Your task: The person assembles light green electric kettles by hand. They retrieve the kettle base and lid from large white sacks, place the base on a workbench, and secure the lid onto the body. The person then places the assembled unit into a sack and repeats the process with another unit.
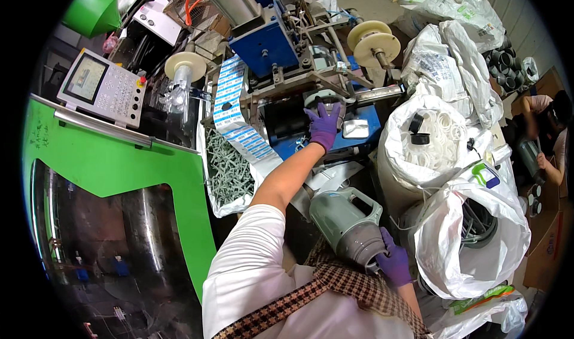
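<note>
My left hand [324, 125], in a purple glove, reaches forward to the machine. Its fingers are spread over the rounded grey end of a piece [342, 116] seated beneath the machine's frame; most of that piece is hidden. Close to my body, my right hand [394, 260], also gloved in purple, is closed around the ribbed neck of a grey plastic jug [344, 219]. The jug lies tilted, its handle toward the upper right and its open mouth toward me. A small white rectangular piece [356, 129] rests on the blue base [366, 144] just right of my left hand.
A blue press [263, 43] stands ahead, with a patterned label strip [230, 93] beside it. Grey plastic scraps [226, 174] fill a sack at left. White sacks [397, 141] with rings and handles line the right. Another person [553, 153] works at far right. A control panel [101, 87] stands left.
</note>
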{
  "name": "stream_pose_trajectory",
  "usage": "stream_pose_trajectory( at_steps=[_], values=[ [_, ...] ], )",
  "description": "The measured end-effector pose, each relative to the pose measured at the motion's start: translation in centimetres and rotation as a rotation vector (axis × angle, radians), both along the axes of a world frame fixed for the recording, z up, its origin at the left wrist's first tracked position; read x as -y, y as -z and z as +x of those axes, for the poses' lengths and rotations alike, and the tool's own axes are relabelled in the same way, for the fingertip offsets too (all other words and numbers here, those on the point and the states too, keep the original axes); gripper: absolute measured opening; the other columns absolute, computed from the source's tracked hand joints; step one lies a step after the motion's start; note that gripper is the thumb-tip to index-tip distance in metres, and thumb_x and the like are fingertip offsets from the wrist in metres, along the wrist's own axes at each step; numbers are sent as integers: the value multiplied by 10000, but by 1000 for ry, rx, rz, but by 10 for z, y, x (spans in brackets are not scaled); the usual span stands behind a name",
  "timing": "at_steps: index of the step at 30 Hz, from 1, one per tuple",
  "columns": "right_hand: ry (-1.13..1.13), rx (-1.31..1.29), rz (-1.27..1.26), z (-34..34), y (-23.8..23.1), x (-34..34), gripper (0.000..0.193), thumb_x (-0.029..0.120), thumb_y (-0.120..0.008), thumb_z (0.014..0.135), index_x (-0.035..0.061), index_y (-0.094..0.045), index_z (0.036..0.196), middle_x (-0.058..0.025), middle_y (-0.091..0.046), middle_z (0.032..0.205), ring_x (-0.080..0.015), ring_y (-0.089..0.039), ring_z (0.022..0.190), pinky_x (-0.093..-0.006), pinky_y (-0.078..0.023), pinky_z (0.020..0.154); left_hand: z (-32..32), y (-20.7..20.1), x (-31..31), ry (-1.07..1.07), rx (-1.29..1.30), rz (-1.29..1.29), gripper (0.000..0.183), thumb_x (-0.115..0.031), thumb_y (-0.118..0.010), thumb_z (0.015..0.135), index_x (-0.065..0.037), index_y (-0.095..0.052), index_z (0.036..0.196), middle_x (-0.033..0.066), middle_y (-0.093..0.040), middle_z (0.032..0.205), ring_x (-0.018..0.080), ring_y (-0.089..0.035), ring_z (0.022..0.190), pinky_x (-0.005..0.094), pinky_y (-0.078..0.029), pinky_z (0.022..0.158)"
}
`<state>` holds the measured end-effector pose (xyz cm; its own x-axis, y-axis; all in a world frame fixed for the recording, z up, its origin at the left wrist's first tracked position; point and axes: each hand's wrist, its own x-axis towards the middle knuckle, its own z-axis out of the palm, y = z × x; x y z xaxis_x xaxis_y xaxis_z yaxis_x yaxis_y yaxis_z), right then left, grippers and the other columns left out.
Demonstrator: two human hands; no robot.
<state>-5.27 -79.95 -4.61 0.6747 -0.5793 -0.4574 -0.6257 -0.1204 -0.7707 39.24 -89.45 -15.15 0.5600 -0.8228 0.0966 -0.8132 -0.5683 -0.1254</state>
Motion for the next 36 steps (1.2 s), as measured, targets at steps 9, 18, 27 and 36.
stream_pose_trajectory(
  at_steps=[9, 18, 27, 36],
  values=[
    [-80, 15, -124, 31, -31, 35, 752, 202, -631, 778, 142, -421, 1498, -278, -674, 891, -451, -658, 781, -496, -531, 712, 3, -13, 12, 18, -2, 136, 652, -166, -505, 948, -328, -289, 1542, 346, -270, 1511, 713, -328, 1230, 749, -307, 1038],
    [-122, 96, -265, 48, -44, 45, 756, 231, -648, 784, 112, -419, 1494, -256, -687, 921, -415, -680, 796, -462, -546, 735, -5, -64, -57, 388, -330, -104, 898, -353, -800, 746, -184, -352, 1505, 291, -280, 1533, 571, -376, 1315, 609, -331, 1103],
    [-78, 208, -178, 47, -104, 40, 902, 282, -761, 771, 54, -323, 1525, -234, -699, 910, -403, -671, 734, -456, -533, 695, -199, -218, -136, 1273, -851, -239, 663, -380, -855, 683, -138, -559, 1225, 230, -508, 1305, 418, -512, 1237, 521, -459, 985],
    [-28, 580, -449, -1, -179, 31, 532, 227, -621, 916, 66, -495, 1408, -145, -673, 894, -306, -665, 763, -411, -537, 675, -157, -337, -143, 1170, -898, -108, 251, -230, -833, 715, -100, -662, 845, 194, -573, 1299, 365, -561, 1213, 435, -489, 977]
  ],
)
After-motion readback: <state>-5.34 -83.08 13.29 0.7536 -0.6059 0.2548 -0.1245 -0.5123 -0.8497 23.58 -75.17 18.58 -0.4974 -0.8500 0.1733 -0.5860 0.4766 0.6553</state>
